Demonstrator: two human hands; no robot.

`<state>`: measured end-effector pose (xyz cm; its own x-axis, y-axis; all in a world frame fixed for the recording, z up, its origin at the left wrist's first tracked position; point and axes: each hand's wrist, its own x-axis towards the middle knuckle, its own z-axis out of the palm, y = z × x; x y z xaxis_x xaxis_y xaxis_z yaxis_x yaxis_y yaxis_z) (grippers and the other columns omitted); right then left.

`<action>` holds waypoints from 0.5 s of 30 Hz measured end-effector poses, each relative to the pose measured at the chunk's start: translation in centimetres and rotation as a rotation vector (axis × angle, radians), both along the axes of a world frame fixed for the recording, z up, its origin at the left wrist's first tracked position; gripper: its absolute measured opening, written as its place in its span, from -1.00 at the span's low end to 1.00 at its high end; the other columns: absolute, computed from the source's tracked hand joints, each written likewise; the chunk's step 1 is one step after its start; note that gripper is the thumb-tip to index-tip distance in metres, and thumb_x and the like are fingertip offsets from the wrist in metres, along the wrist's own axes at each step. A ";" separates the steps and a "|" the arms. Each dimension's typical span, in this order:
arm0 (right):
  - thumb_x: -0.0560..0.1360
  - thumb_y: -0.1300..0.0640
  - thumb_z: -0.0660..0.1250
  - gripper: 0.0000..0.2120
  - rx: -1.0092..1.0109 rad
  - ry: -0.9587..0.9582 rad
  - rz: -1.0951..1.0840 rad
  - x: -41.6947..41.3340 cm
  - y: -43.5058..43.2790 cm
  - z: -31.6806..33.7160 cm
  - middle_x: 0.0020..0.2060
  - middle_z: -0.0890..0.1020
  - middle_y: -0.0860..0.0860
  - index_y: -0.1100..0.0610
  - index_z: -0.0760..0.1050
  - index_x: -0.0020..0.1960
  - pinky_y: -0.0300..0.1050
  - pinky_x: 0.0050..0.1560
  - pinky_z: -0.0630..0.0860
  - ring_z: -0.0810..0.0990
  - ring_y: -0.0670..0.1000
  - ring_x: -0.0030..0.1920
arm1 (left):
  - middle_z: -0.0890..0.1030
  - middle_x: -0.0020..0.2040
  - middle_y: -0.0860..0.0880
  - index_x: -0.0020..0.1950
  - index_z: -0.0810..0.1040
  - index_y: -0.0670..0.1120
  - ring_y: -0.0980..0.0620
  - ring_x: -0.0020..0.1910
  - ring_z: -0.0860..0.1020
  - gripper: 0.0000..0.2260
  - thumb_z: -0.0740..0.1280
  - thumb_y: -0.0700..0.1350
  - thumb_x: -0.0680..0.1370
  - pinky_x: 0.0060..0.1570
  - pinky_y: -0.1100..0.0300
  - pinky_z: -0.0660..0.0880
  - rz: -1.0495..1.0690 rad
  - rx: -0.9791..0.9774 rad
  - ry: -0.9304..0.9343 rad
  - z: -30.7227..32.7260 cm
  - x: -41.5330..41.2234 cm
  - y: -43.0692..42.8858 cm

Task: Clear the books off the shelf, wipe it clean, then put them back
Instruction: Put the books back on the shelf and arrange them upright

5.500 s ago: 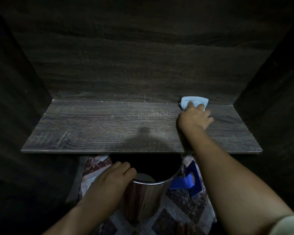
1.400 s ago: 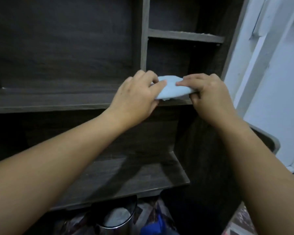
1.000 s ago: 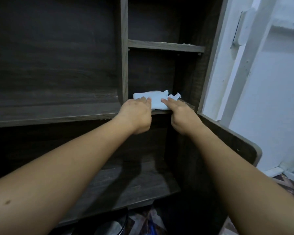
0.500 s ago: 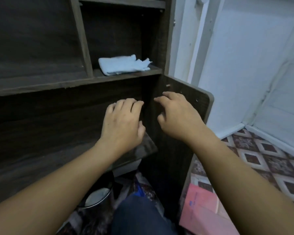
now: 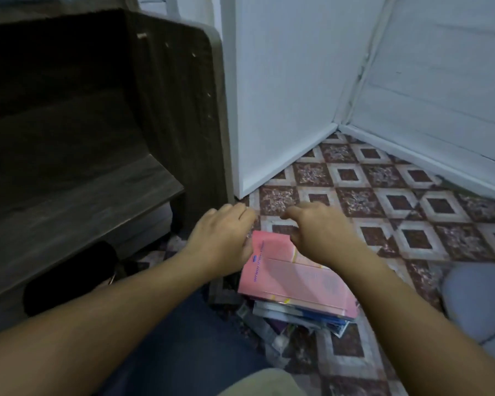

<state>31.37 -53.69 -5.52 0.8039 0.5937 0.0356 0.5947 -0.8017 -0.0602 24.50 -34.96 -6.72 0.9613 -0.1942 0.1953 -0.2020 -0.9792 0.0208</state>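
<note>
A stack of books point(image 5: 295, 284) lies on the patterned floor, with a pink-covered one on top. My left hand point(image 5: 223, 238) hovers at the stack's far left corner, fingers loosely curled, holding nothing. My right hand point(image 5: 317, 230) hangs just over the far end of the pink cover, fingers relaxed and bent downward. Whether either hand touches the books is unclear. The dark wooden shelf point(image 5: 77, 201) stands to the left, its lower board bare. The cloth is out of view.
White walls point(image 5: 283, 90) meet in a corner behind the books. A grey cushion-like object point(image 5: 480, 298) sits at the right edge. A dark round bin point(image 5: 69, 278) stands under the shelf. My blue-trousered knee point(image 5: 183, 338) is in the foreground.
Both hands left the blue cloth on the upper shelf and dropped down. My view swung right and down to the book stack on the floor, where the hands now hover.
</note>
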 end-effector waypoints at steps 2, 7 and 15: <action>0.53 0.12 0.23 -0.64 -0.001 0.045 -0.010 0.8 -1.2 -3.2 0.21 0.53 0.02 0.00 0.46 0.32 -0.02 0.11 0.42 0.48 0.13 0.19 | 0.52 -0.06 -0.02 0.05 0.51 -0.06 -0.07 -0.10 0.50 -0.73 0.33 -0.02 0.39 -0.20 0.06 0.44 -0.034 0.030 0.085 -2.3 1.1 -0.9; 0.41 0.20 0.37 -0.62 -0.003 0.154 -0.049 1.2 -3.4 -11.3 0.22 0.55 0.12 0.08 0.56 0.22 0.08 0.09 0.43 0.50 0.24 0.19 | 0.47 0.15 -0.04 0.29 0.40 -0.04 -0.09 0.11 0.46 -0.57 0.31 0.02 0.44 0.01 0.04 0.41 -0.101 0.108 0.321 -8.3 3.7 -3.2; 0.39 -0.14 0.41 -0.19 -0.140 0.362 -0.081 1.1 -5.8 -20.4 0.52 0.09 0.12 0.02 0.12 0.51 0.08 0.44 0.12 0.08 0.16 0.51 | 0.37 0.31 -0.04 0.40 0.26 -0.03 -0.05 0.29 0.37 -0.43 0.34 0.14 0.48 0.26 0.03 0.37 -0.205 0.145 0.548 -17.5 6.7 -5.2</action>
